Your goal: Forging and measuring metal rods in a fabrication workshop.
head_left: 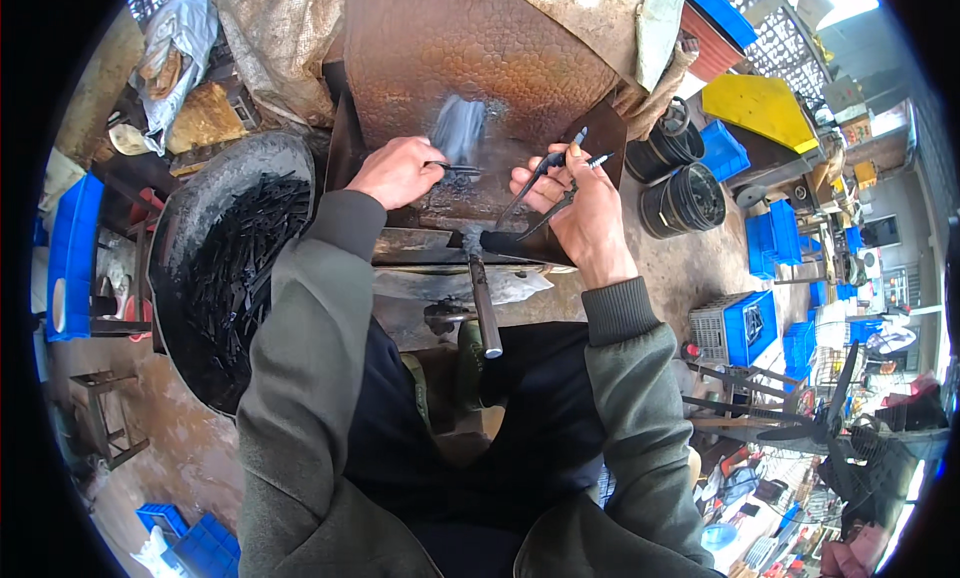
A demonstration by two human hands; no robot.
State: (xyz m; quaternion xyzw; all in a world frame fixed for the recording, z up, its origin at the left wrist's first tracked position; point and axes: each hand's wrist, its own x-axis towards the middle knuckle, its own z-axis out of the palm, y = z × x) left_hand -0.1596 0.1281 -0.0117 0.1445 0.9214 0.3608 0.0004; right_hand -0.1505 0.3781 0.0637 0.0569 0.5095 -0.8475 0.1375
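Right hand (pixel 588 216) and left hand (pixel 398 172) at upper centre of the frame, large round grey basin (pixel 195 200) of thin black strips (pixel 245 268) at left, right fingers curled round slender dark metal-looking pieces (pixel 547 165), left fingers pinching one short dark bar (pixel 456 168).

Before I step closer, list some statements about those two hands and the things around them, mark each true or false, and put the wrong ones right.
1. The left hand holds a thin dark piece. True.
2. The right hand is empty. False: the right hand holds dark curved metal.
3. A basin with dark strips in it stands on the person's left. True.
4. The yellow panel is on the person's left. False: the yellow panel is on the right.
5. Both sleeves end in dark cuffs. True.
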